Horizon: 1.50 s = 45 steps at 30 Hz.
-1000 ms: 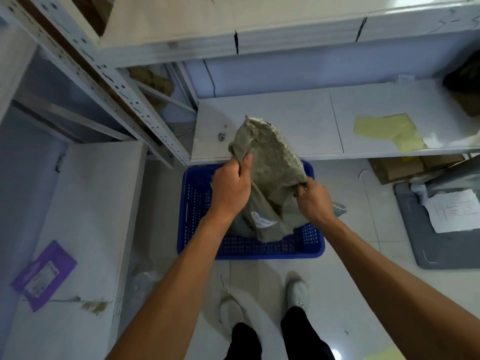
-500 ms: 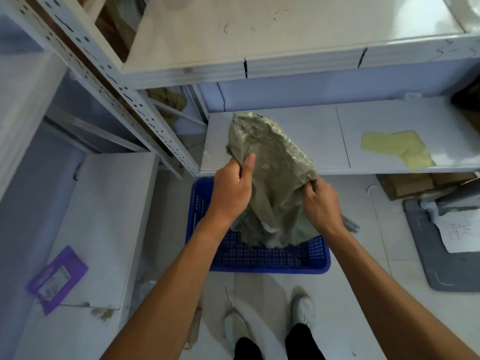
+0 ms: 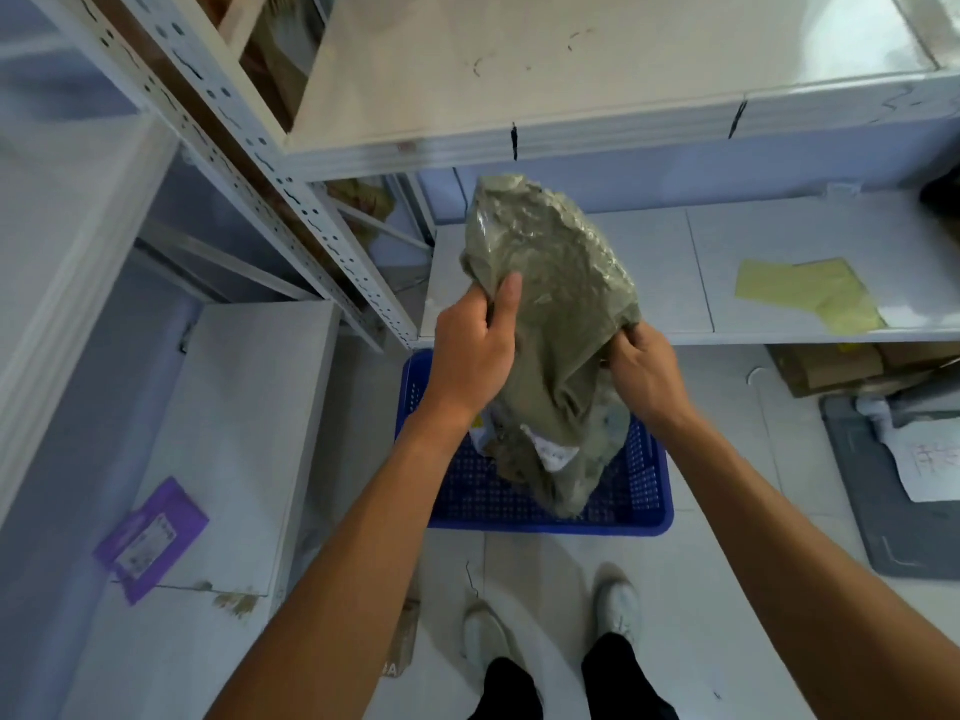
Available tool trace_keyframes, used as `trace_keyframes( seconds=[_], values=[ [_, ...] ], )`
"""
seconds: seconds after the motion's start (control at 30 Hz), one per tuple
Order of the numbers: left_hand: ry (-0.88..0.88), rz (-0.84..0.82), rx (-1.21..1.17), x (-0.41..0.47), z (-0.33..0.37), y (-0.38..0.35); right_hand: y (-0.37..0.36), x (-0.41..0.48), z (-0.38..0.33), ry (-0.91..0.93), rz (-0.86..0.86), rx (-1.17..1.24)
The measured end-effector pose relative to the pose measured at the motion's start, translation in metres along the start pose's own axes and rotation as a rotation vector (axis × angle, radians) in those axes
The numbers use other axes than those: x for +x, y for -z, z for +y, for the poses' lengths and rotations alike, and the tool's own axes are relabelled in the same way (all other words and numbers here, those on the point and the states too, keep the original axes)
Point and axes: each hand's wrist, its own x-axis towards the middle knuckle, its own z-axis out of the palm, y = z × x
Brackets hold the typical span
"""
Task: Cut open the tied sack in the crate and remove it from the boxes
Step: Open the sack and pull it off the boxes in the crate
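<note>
Sack: the grey-green sack (image 3: pixel 550 283) is held up in the air above the blue crate (image 3: pixel 644 519), closed end uppermost, lower end hanging down inside the crate walls
Left hand: the left hand (image 3: pixel 475 350) grips the sack's upper left edge, fingers curled behind the cloth and thumb laid flat on the front
Right hand: the right hand (image 3: pixel 644 374) pinches a fold on the sack's right side, fingers bent round it
Step in hand: by the look of it, drawing the sack up and off what it holds, so the contents stay in the crate
Doing it well: hold cloth only, not the load through it; keep the lower end over the crate; raise the closed end steadily and shake lightly if something catches; mind the upper shelf edge (image 3: pixel 519 142) just above the sack
Contents: a white-labelled packet (image 3: pixel 556 449) shows at the sack's lower end; the rest is hidden, so the boxes cannot be counted
Count, task things: one sack, one crate, two hands
Count, around: one yellow sheet (image 3: pixel 810 293) on the lower shelf, one purple packet (image 3: pixel 150 537) on the left shelf, one grey mat (image 3: pixel 883 527) on the floor, two white shoes (image 3: pixel 485 636)
</note>
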Motion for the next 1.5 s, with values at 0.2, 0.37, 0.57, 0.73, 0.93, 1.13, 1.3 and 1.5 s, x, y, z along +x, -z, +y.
trace_keyframes(
  seconds=[0.2,0.37,0.57,0.73,0.93,1.13,1.3,1.5],
  values=[
    [-0.009,0.015,0.012,0.004,0.008,0.024,0.004,-0.004,-0.022,0.038,0.069,-0.002],
    [-0.007,0.031,0.025,0.012,0.015,0.046,0.004,-0.019,-0.045,0.101,0.174,0.016],
    [0.052,0.063,0.070,0.017,0.028,0.078,0.015,-0.030,-0.071,0.182,0.237,-0.114],
    [0.124,0.060,0.045,0.016,0.024,0.098,0.019,-0.029,-0.080,0.185,0.214,-0.258],
    [0.213,0.060,-0.041,0.012,0.016,0.116,0.022,-0.035,-0.084,0.240,0.199,-0.342],
    [0.292,0.065,-0.059,0.011,0.004,0.134,0.030,-0.040,-0.095,0.342,0.164,-0.446],
    [0.384,0.028,-0.133,0.019,0.001,0.150,0.044,-0.038,-0.120,0.404,0.163,-0.552],
    [0.447,-0.150,-0.326,0.017,0.014,0.154,0.049,-0.032,-0.129,0.341,0.177,-0.753]
  ],
)
